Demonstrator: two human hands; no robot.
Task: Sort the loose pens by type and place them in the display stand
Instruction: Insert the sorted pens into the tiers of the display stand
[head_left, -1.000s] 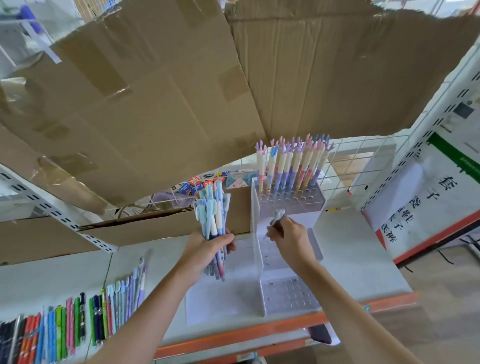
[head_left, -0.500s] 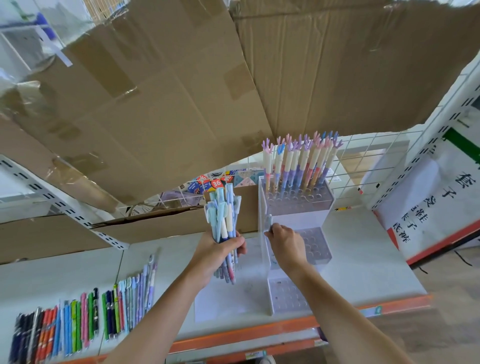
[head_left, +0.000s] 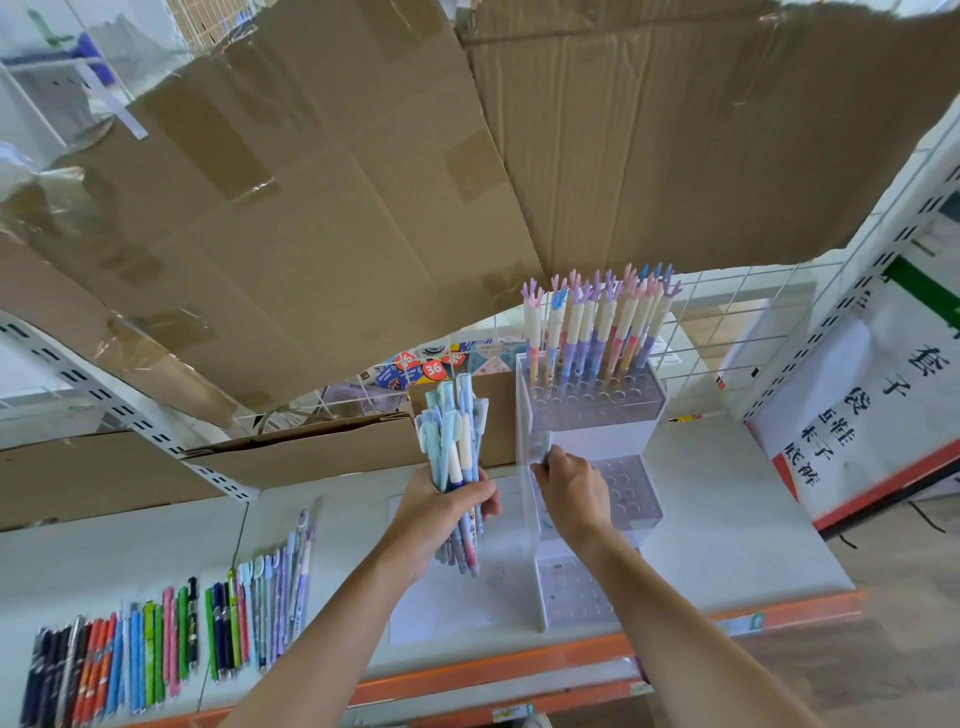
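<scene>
Bundle of pale blue and white clip-top pens (head_left: 457, 457), held upright in the clenched left hand (head_left: 441, 512) just left of the clear acrylic three-tier display stand (head_left: 524, 467), which stands near the front edge of the grey shelf (head_left: 727, 509). Right hand (head_left: 574, 496) pinches a single pale pen (head_left: 546, 446) at the stand's middle tier. The top tier holds upright antler-capped pastel pens (head_left: 597, 327). A row of assorted coloured loose pens (head_left: 166, 654) lies along the shelf's front-left edge. Brown cardboard sheets (head_left: 363, 182) hang overhead.
</scene>
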